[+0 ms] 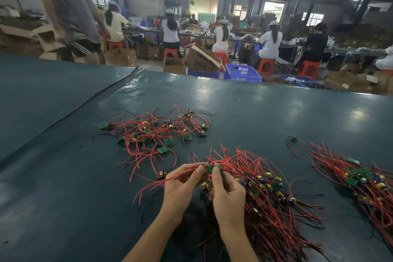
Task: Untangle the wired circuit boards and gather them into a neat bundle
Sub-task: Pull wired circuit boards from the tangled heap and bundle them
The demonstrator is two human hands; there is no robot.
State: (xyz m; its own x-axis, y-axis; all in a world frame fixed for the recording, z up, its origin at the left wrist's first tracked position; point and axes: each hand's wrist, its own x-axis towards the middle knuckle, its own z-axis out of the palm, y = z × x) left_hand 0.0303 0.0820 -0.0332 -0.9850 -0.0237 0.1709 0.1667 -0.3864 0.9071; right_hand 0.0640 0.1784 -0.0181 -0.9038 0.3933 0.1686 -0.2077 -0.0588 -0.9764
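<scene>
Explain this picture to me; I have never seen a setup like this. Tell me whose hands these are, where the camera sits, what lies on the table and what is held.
There is no machine here: a person works bare-handed, and the one camera sits on their head, looking forward and down. The left hand pinches a red wire; the right hand pinches the small green circuit board that the wire seems to join. On the dark green table lie three heaps: a loose tangle of boards and red wires farther off, a gathered bundle beside the right hand, and a second bundle at the right edge.
</scene>
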